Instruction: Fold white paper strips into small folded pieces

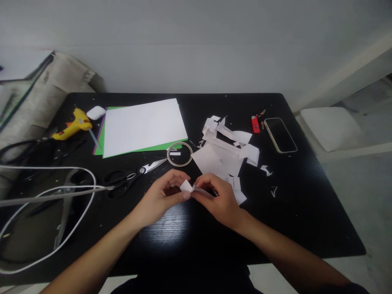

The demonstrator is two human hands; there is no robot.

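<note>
Both hands meet over the middle of the black table (306, 212). My left hand (165, 196) pinches one side of a small folded piece of white paper (186, 186). My right hand (219, 200) pinches its other side, fingers closed on it. Black-handled scissors (128, 177) lie just left of my left hand. A roll of clear tape (179, 154) sits just beyond the hands. A heap of white paper scraps (229, 151) lies past my right hand.
White sheet (142, 124) on green and purple sheets at the back left. Yellow glue gun (72, 124) and white earbud case (96, 112) at the far left. Red lighter (255, 124) and phone (280, 134) at the back right. White cable (45, 192) loops over the left edge.
</note>
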